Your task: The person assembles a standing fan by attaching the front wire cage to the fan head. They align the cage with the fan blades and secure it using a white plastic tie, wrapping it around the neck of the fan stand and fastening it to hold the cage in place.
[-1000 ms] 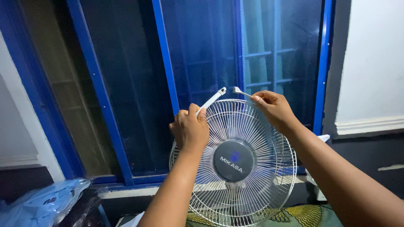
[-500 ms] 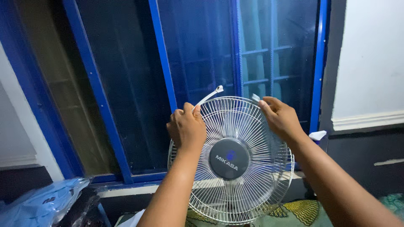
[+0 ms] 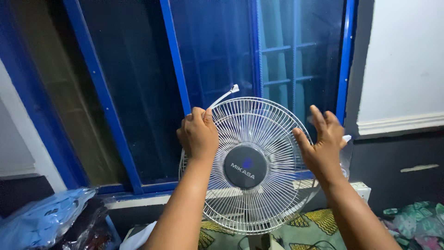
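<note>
At the upper left rim of the round fan guard (image 3: 259,185), the left hand (image 3: 199,135) is curled closed, fingers wrapped over the wire edge and over the white plastic rim band (image 3: 221,99), whose loose end juts up and to the right above the knuckles. On the opposite side, the right hand (image 3: 323,145) is spread open with fingers pointing upward, its palm against or just beside the guard's right edge; whether it actually touches cannot be told. One guard shows: white wire spokes radiating from a single dark round centre cap (image 3: 245,166), standing upright before a blue-framed window (image 3: 175,83). One crumpled blue plastic bag (image 3: 41,220) lies low at the left, patterned green-and-yellow cloth (image 3: 319,222) lies beneath the guard, and a white wall (image 3: 402,60) rises at the right.
</note>
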